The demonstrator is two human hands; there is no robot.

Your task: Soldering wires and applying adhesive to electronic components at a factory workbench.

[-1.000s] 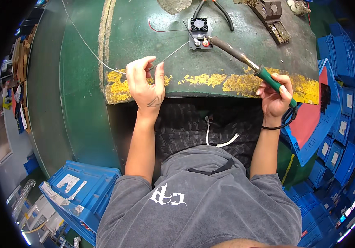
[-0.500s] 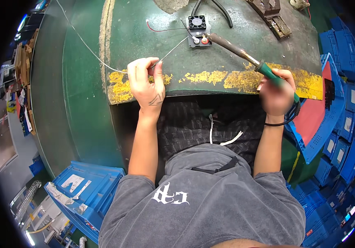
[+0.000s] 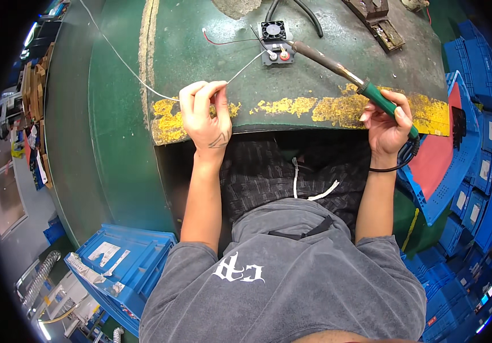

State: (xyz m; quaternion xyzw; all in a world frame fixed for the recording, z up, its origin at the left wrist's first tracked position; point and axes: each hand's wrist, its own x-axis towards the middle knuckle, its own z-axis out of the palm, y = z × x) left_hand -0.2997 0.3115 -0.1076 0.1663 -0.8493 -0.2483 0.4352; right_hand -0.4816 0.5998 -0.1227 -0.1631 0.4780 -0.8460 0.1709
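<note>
My left hand [image 3: 205,117] pinches a thin grey solder wire [image 3: 243,70] between thumb and fingertips. The wire's free end reaches up to a small dark panel [image 3: 266,62], close to its pale terminal. A long length trails away from the hand to the upper left. My right hand [image 3: 390,128] grips a soldering iron [image 3: 337,70] by its green handle. The iron slants up and left, its tip by the panel's upper right; contact cannot be made out. A small black fan [image 3: 273,30] sits at the panel's far side. A red terminal [image 3: 284,56] stands beside the pale one.
The green workbench [image 3: 200,63] has a worn yellow front edge. Thick black cables [image 3: 310,16] and a grimy metal fixture [image 3: 384,31] lie farther back. A blue bin [image 3: 123,257] stands at lower left; a blue tray with a red sheet [image 3: 437,160] is at right.
The iron's tip has shifted slightly right and up, away from the terminals toward the fan. My right hand has moved a little right. The solder wire stays pinched in my left hand.
</note>
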